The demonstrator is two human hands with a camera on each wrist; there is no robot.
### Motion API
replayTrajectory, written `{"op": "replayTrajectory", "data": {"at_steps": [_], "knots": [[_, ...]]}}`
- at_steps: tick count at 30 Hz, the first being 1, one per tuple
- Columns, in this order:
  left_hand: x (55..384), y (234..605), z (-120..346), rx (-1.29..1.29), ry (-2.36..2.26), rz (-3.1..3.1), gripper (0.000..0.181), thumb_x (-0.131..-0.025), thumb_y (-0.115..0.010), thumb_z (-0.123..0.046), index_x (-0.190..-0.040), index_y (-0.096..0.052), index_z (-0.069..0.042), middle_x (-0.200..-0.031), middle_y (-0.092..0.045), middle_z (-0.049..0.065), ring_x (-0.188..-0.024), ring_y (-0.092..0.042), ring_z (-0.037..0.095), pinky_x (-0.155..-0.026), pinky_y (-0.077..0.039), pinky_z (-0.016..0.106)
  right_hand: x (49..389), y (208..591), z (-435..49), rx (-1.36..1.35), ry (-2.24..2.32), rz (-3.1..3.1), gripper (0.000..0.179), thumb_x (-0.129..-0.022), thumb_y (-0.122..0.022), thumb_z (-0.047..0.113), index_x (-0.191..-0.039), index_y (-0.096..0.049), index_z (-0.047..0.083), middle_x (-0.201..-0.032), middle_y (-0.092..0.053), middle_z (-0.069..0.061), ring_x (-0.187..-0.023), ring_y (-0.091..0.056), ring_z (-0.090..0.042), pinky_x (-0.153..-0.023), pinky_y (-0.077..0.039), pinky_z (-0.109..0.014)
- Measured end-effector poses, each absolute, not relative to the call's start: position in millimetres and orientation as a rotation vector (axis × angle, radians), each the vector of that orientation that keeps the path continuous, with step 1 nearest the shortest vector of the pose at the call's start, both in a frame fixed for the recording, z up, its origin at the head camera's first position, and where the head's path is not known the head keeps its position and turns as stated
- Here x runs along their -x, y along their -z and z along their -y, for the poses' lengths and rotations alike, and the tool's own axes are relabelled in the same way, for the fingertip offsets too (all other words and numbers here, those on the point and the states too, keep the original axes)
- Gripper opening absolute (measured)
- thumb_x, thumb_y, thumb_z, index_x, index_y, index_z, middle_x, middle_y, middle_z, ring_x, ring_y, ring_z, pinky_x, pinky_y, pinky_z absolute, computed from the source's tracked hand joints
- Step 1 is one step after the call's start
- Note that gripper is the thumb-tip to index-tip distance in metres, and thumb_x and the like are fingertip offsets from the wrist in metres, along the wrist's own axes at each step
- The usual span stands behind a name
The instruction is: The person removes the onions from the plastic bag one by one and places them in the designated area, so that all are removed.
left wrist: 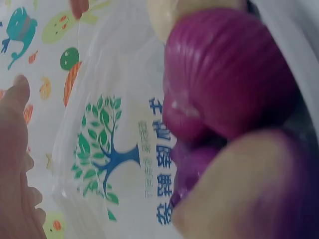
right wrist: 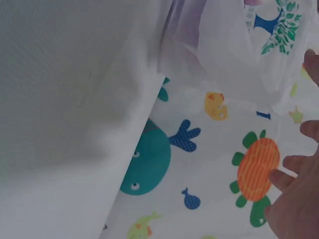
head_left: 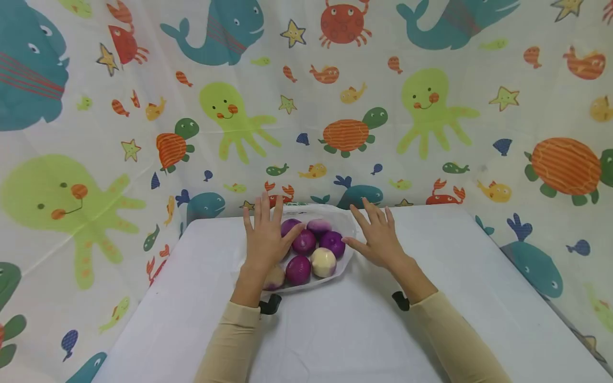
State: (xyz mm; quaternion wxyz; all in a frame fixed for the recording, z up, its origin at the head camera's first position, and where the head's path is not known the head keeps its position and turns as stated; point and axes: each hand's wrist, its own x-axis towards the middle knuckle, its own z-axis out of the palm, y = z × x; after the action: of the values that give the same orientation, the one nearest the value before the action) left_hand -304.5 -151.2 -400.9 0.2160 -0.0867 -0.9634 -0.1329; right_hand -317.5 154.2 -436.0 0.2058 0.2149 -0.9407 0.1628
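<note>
On the table, several red onions (head_left: 298,270) lie in an opened white plastic bag (left wrist: 132,74) printed with a tree and lettering. Among them is a pale, purple-tinged onion (head_left: 323,263); another pale round one (head_left: 274,278) sits at the near left. My left hand (head_left: 263,242) is over the bag's left side, fingers spread and straight, covering part of the contents. Beside the bag's right edge, my right hand (head_left: 380,239) is held with its fingers apart and nothing in them. Close up in the left wrist view, a red onion (left wrist: 229,69) shows ridged skin.
A white cloth covers the table (head_left: 345,335). Behind and around it hangs a curtain (head_left: 301,175) printed with sea animals. Each wrist wears a black strap piece (head_left: 270,305). The bag's back edge lies near the table's far edge.
</note>
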Motion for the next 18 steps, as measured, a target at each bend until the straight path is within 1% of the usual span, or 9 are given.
{"op": "replayTrajectory", "data": {"at_steps": [2,5,7,8,10,12,15,18], "knots": [[304.4,400.0,160.4,0.227,0.406,2.671,0.102,-0.094,-0.043,-0.081,-0.169,-0.003,-0.025,-0.176,0.001,0.015,-0.163,0.003,0.035,-0.126,0.013,0.061,316.8,437.4,-152.2,-0.616,-0.484,2.605,0.089,-0.094,-0.067,0.059,-0.165,-0.029,0.020,-0.172,-0.020,-0.019,-0.155,-0.024,-0.043,-0.125,-0.004,-0.069],[304.8,398.0,174.3,0.224,0.469,2.654,0.100,-0.096,-0.049,-0.076,-0.169,-0.006,-0.023,-0.175,-0.009,0.018,-0.162,-0.009,0.036,-0.127,0.007,0.062,315.9,438.7,-148.9,-0.647,-0.530,2.566,0.088,-0.094,-0.070,0.056,-0.165,-0.030,0.020,-0.170,-0.024,-0.019,-0.154,-0.027,-0.042,-0.125,-0.009,-0.068],[305.7,396.2,183.3,0.232,0.516,2.643,0.098,-0.096,-0.053,-0.072,-0.169,-0.009,-0.022,-0.173,-0.016,0.020,-0.161,-0.018,0.038,-0.128,0.000,0.062,315.2,439.0,-146.4,-0.673,-0.571,2.532,0.087,-0.094,-0.071,0.053,-0.164,-0.031,0.019,-0.170,-0.027,-0.018,-0.154,-0.029,-0.041,-0.125,-0.015,-0.067],[306.4,395.5,187.7,0.236,0.550,2.637,0.097,-0.096,-0.055,-0.071,-0.169,-0.012,-0.022,-0.172,-0.020,0.020,-0.159,-0.022,0.039,-0.128,-0.005,0.062,314.5,438.6,-145.0,-0.690,-0.600,2.513,0.087,-0.094,-0.073,0.051,-0.164,-0.032,0.019,-0.169,-0.028,-0.018,-0.154,-0.030,-0.040,-0.124,-0.019,-0.066],[308.1,394.6,196.1,0.243,0.626,2.633,0.095,-0.096,-0.057,-0.069,-0.168,-0.016,-0.024,-0.171,-0.025,0.018,-0.157,-0.028,0.040,-0.126,-0.017,0.063,313.5,438.2,-141.7,-0.726,-0.658,2.483,0.086,-0.095,-0.074,0.048,-0.164,-0.032,0.019,-0.169,-0.029,-0.016,-0.153,-0.032,-0.039,-0.122,-0.029,-0.064],[309.5,395.1,203.9,0.241,0.726,2.635,0.092,-0.095,-0.059,-0.069,-0.168,-0.020,-0.028,-0.170,-0.030,0.014,-0.155,-0.032,0.040,-0.122,-0.027,0.065,312.2,438.4,-138.2,-0.765,-0.709,2.462,0.085,-0.095,-0.074,0.045,-0.164,-0.032,0.020,-0.169,-0.030,-0.015,-0.153,-0.033,-0.037,-0.117,-0.038,-0.062],[311.2,397.6,213.8,0.240,0.864,2.636,0.090,-0.093,-0.062,-0.070,-0.166,-0.025,-0.032,-0.170,-0.033,0.008,-0.155,-0.033,0.038,-0.119,-0.032,0.066,310.1,438.9,-132.0,-0.836,-0.765,2.441,0.083,-0.096,-0.074,0.042,-0.164,-0.031,0.020,-0.168,-0.033,-0.012,-0.153,-0.035,-0.034,-0.112,-0.045,-0.058],[312.2,400.7,220.4,0.256,0.942,2.629,0.089,-0.092,-0.065,-0.069,-0.164,-0.033,-0.027,-0.166,-0.039,0.008,-0.151,-0.041,0.036,-0.118,-0.035,0.064,308.0,441.0,-125.9,-0.898,-0.797,2.440,0.082,-0.096,-0.075,0.040,-0.164,-0.033,0.020,-0.167,-0.035,-0.012,-0.152,-0.037,-0.033,-0.111,-0.046,-0.056]]}}
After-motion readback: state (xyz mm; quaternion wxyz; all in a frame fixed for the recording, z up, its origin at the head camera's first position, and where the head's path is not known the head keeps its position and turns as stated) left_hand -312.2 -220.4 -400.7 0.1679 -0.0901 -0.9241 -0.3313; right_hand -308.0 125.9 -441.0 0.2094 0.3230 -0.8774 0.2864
